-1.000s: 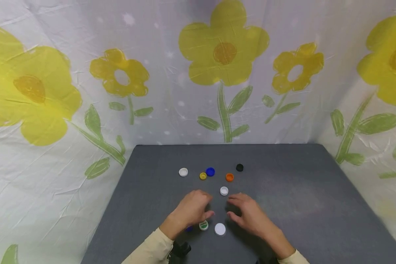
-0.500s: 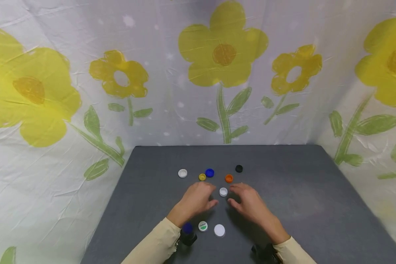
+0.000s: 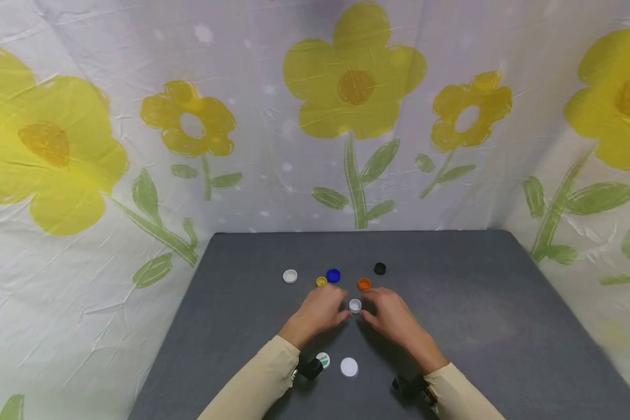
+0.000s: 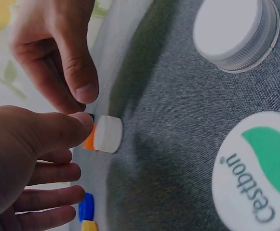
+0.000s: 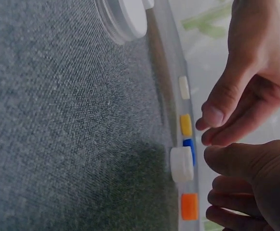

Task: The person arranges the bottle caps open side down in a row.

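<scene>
A small white bottle cap (image 3: 354,306) lies hollow side up on the table, between my two hands. My left hand (image 3: 319,314) hovers at its left with fingers loosely bent and the thumb tip close to the rim. From the other side my right hand (image 3: 394,315) faces it, thumb and fingers apart. Neither hand holds anything. In the left wrist view the white cap (image 4: 108,134) sits just past the thumb tips. An orange cap (image 3: 364,284) lies right beyond the right fingertips, and a yellow cap (image 3: 321,282) beyond the left ones.
Farther back lie a blue cap (image 3: 333,275), a black cap (image 3: 380,268) and another white cap (image 3: 290,276). Nearer me are a large white cap (image 3: 349,367) and a printed green-and-white cap (image 4: 255,173). A flowered curtain (image 3: 262,116) stands behind the grey table (image 3: 483,326).
Both hands have moved forward over the table and come closer together, now on either side of the small white cap. The left forearm now covers the blue cap near me.
</scene>
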`<state>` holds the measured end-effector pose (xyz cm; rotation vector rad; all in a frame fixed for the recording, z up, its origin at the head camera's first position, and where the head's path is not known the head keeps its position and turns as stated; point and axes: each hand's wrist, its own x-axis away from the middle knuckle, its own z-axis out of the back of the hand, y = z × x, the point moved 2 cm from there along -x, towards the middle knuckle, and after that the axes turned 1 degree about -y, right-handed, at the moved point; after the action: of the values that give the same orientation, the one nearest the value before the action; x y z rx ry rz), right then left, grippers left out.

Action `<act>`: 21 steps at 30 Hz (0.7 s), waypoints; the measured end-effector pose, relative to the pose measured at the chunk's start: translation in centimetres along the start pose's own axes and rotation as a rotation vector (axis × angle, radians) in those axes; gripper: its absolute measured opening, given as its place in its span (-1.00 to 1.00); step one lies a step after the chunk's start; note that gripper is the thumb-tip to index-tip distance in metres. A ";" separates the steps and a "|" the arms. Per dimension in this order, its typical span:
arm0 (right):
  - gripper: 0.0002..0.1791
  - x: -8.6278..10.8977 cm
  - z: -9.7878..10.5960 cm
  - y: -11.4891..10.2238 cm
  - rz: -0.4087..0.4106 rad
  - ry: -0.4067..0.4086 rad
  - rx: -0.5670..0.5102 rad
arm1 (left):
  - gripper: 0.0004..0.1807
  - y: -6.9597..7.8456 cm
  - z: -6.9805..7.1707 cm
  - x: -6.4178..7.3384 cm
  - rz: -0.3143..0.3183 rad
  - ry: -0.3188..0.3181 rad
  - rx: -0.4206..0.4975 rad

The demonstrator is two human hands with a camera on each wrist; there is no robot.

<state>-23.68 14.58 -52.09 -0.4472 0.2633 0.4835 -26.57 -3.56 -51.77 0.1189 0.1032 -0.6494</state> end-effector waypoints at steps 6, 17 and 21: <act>-0.70 -0.4 -1.0 0.5 -0.044 -0.037 0.002 | -0.74 0.0 -1.1 -0.6 0.021 -0.026 0.008; -0.80 -0.5 -2.4 0.9 -0.039 -0.029 -0.021 | -0.86 0.0 -2.1 -1.2 0.022 0.018 -0.026; -0.78 -0.5 -2.6 1.0 -0.038 -0.027 -0.001 | -0.87 0.0 -2.2 -1.3 0.027 0.028 -0.019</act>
<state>-24.95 13.95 -54.52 -0.4453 0.2279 0.4520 -27.67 -2.47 -53.73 0.1111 0.1345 -0.6197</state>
